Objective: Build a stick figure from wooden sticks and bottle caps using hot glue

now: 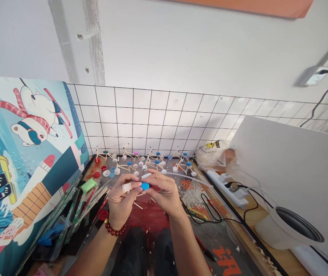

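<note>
Both hands meet at the middle of the view, around a small round blue piece (145,186). My left hand (123,193), with a bandaged finger and a red bead bracelet (114,230) at the wrist, pinches the piece from the left. From the right, the fingers and thumb of my right hand (164,188) press on it. A whitish part shows by the right fingertips; what it belongs to is unclear. Behind the hands stand several small stick models with bottle-cap wheels and coloured tops, one of them blue (188,164).
Sticks and packaged strips (74,211) lie left, with a green lump (89,185). Loose caps (106,173) lie near the models. Rightward are a power strip (230,188), black cable (218,220), plastic bag (210,155) and round white container (279,230). A wire grid (152,115) stands behind.
</note>
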The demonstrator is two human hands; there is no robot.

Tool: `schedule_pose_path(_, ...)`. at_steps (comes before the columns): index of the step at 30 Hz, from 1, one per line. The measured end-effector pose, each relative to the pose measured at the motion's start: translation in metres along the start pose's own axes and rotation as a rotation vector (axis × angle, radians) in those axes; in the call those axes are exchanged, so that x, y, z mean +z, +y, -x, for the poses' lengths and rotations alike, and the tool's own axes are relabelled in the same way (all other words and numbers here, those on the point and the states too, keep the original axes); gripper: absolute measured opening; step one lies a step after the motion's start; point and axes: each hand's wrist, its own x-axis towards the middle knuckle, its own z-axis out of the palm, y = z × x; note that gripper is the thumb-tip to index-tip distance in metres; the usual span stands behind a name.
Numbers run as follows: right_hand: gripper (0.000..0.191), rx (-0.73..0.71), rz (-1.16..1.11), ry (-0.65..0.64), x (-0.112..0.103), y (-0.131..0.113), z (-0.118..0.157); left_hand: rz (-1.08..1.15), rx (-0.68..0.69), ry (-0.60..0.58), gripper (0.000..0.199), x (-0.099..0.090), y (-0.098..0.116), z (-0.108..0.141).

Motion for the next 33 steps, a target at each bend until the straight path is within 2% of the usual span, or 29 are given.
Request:
schedule_pose_path(7, 0.025, -0.003, -0.007, 0.019, 0.003, 0.001, 0.001, 0.052, -0.036, -0.009, 0.018, -0.002, -0.003, 0.002)
schedule_pose_path(11, 0.024, 0.016, 0.034, 0.054, 0.005, 0.001, 0.001, 0.062, -0.081, 0.065, 0.019, -0.001, -0.008, 0.005)
schedule_pose_path(13, 0.024, 0.021, 0.071, 0.081, 0.006, 0.001, 0.000, 0.099, -0.161, 0.117, 0.021, 0.001, -0.009, 0.006)
schedule_pose_path(15, 0.026, 0.014, 0.117, 0.111, 0.006, 0.003, 0.001, 0.148, -0.296, 0.147, 0.022, 0.004, -0.009, 0.007)
schedule_pose_path(18, 0.028, -0.009, 0.172, 0.131, 0.007, 0.006, 0.002, 0.251, -0.517, 0.105, 0.032, 0.009, -0.004, 0.005)
schedule_pose_path(20, 0.027, -0.015, 0.194, 0.119, 0.008, 0.007, 0.003, 0.309, -0.591, 0.062, 0.034, 0.011, 0.000, 0.003)
schedule_pose_path(25, 0.030, -0.016, 0.243, 0.077, 0.010, 0.006, 0.002, 0.308, -0.624, 0.075, 0.023, 0.011, 0.005, -0.003)
schedule_pose_path(28, 0.026, -0.015, 0.223, 0.090, 0.010, 0.005, 0.001, 0.290, -0.632, 0.090, 0.024, 0.009, 0.002, -0.002)
schedule_pose_path(33, 0.022, 0.039, 0.122, 0.151, 0.008, 0.005, 0.000, 0.332, -0.590, 0.213, 0.024, 0.011, 0.000, -0.001)
